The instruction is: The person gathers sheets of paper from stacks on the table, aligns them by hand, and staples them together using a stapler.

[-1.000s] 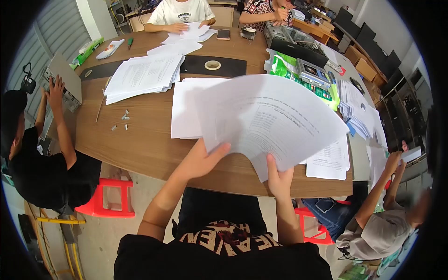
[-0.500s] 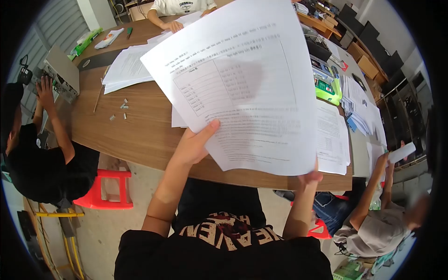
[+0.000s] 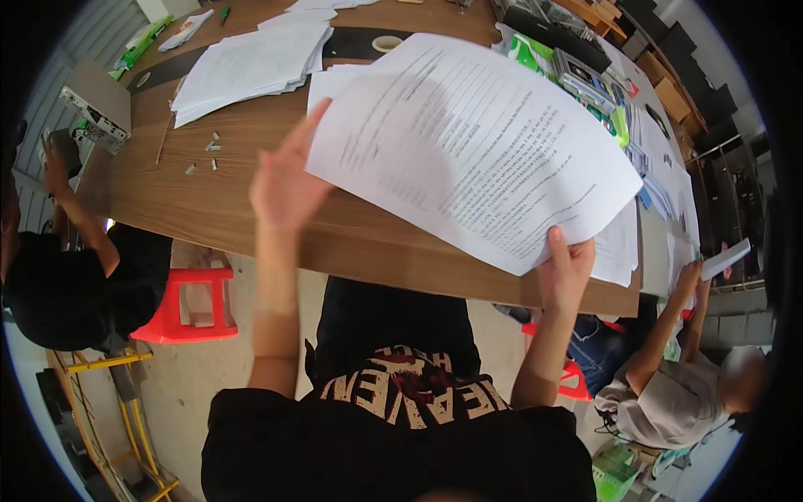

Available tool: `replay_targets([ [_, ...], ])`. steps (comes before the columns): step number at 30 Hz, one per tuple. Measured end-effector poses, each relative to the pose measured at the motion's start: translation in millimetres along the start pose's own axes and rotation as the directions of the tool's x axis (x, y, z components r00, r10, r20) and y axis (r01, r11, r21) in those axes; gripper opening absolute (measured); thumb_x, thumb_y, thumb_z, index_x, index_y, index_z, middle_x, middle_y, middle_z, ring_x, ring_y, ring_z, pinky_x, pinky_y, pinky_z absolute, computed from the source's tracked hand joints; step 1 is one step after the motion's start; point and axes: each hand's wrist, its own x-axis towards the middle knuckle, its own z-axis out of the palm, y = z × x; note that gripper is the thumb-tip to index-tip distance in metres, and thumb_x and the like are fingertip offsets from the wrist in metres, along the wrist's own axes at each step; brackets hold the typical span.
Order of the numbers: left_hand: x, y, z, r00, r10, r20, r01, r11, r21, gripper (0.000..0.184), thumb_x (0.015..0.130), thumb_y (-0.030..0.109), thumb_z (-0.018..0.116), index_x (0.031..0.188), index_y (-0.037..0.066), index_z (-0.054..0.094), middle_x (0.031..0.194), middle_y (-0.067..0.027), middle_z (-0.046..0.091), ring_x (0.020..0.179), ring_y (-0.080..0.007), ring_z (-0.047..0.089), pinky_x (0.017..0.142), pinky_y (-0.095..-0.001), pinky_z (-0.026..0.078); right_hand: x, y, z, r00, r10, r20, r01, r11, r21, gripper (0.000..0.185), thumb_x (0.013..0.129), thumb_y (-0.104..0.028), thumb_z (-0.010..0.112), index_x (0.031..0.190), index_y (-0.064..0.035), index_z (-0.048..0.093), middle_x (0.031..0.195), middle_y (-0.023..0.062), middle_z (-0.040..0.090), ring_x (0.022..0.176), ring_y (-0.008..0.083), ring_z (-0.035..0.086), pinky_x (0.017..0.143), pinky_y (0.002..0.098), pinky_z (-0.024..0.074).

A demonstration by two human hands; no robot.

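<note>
A printed sheet of paper is raised above the table, tilted and bowed. My right hand grips its lower right edge, thumb on the printed face and the other fingers hidden behind. Beside the sheet's left edge is my left hand, blurred, with its fingers stretched out and apart; whether the fingertips touch the paper I cannot tell. Under the raised sheet, more printed papers show at the table's right side.
On the wooden table lie a paper stack, a tape roll and several small white pieces. A metal computer case stands left. Green packages lie right. People sit on both sides, near a red stool.
The sheet has turned and dropped lower, showing different print. My left hand has come off its grip and moved left. My right hand's thumb now shows on the paper. The view has shifted.
</note>
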Motion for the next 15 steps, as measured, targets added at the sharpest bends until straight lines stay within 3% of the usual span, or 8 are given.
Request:
replay_targets([
  [1,4.6,18.7,-12.6,0.988,-0.065,0.139,0.036,0.978,0.205,0.071,0.085,0.04,0.048,0.138,0.004,0.019,0.125,-0.0172,0.046,0.114,-0.0261,0.048,0.093,-0.0344,0.041,3.6,-5.5,-4.0,0.998,0.041,0.037,-0.042,0.999,0.021,0.039,0.084,-0.002,0.056,0.118,0.0075,0.041,0.112,0.014,0.054,0.1,0.018,0.053,0.087,0.0302,0.0415],
  [2,10.1,26.9,-16.5,0.989,-0.077,0.125,0.052,0.979,0.198,0.071,0.085,0.04,0.048,0.138,0.004,0.019,0.125,-0.0172,0.046,0.114,-0.0261,0.048,0.093,-0.0344,0.041,6.7,-8.1,-8.2,0.993,0.085,0.079,-0.089,0.995,0.041,0.037,0.084,-0.004,0.057,0.116,0.0078,0.043,0.109,0.013,0.056,0.096,0.0157,0.054,0.084,0.0281,0.0418],
  [4,13.2,36.7,-17.7,0.904,-0.41,0.117,0.312,0.823,0.475,0.061,0.086,0.026,0.051,0.138,0.007,0.025,0.112,-0.0152,0.056,0.098,-0.0194,0.058,0.085,-0.029,0.044,15.9,-5.0,-17.8,0.988,0.122,0.096,-0.122,0.993,-0.012,0.038,0.084,-0.004,0.058,0.116,0.0077,0.042,0.108,0.0129,0.056,0.096,0.0154,0.054,0.084,0.0278,0.0422],
  [5,9.0,31.7,-13.8,0.903,-0.417,0.102,0.326,0.822,0.468,0.061,0.086,0.026,0.051,0.138,0.007,0.025,0.112,-0.0152,0.056,0.098,-0.0194,0.058,0.085,-0.029,0.044,18.6,-2.7,-18.9,0.983,0.141,0.116,-0.135,0.989,-0.059,0.038,0.083,-0.004,0.058,0.116,0.0076,0.042,0.108,0.0128,0.056,0.096,0.015,0.054,0.083,0.0275,0.0426],
  [7,6.6,12.4,1.5,0.958,-0.239,-0.158,0.272,0.588,0.762,0.058,0.084,0.011,0.053,0.137,0.011,0.029,0.098,-0.0102,0.062,0.085,-0.0105,0.058,0.075,-0.0244,0.045,22.0,-1.9,-16.9,0.976,0.176,0.128,-0.173,0.984,-0.038,0.038,0.084,-0.004,0.058,0.116,0.0075,0.042,0.107,0.0128,0.057,0.095,0.0145,0.054,0.083,0.0271,0.0429],
  [8,4.7,7.1,5.7,0.955,-0.244,-0.168,0.283,0.586,0.759,0.058,0.084,0.011,0.053,0.137,0.011,0.029,0.098,-0.0102,0.062,0.085,-0.0105,0.058,0.075,-0.0244,0.045,24.5,0.4,-20.2,0.975,0.162,0.155,-0.153,0.986,-0.072,0.038,0.084,-0.003,0.056,0.118,0.0073,0.041,0.111,0.0141,0.055,0.098,0.0166,0.054,0.084,0.0292,0.0437],
  [10,1.9,-0.1,10.9,0.966,-0.103,-0.236,0.247,0.626,0.74,0.061,0.082,0.001,0.055,0.136,0.014,0.032,0.087,-0.0061,0.063,0.074,-0.0065,0.056,0.067,-0.0214,0.044,27.0,3.3,-22.4,0.971,0.155,0.184,-0.137,0.985,-0.106,0.039,0.085,-0.003,0.054,0.119,0.0072,0.039,0.114,0.0154,0.054,0.101,0.0187,0.055,0.085,0.0313,0.0445],
  [15,0.2,5.9,24.9,0.966,-0.096,-0.24,0.251,0.577,0.777,0.057,0.082,-0.001,0.054,0.134,0.011,0.034,0.086,-0.005,0.063,0.076,-0.0052,0.056,0.065,-0.0181,0.043,29.9,4.7,-25.7,0.967,0.164,0.193,-0.148,0.984,-0.096,0.042,0.085,-0.002,0.052,0.123,0.0065,0.036,0.117,0.0155,0.052,0.104,0.0184,0.053,0.089,0.03,0.0418],
])
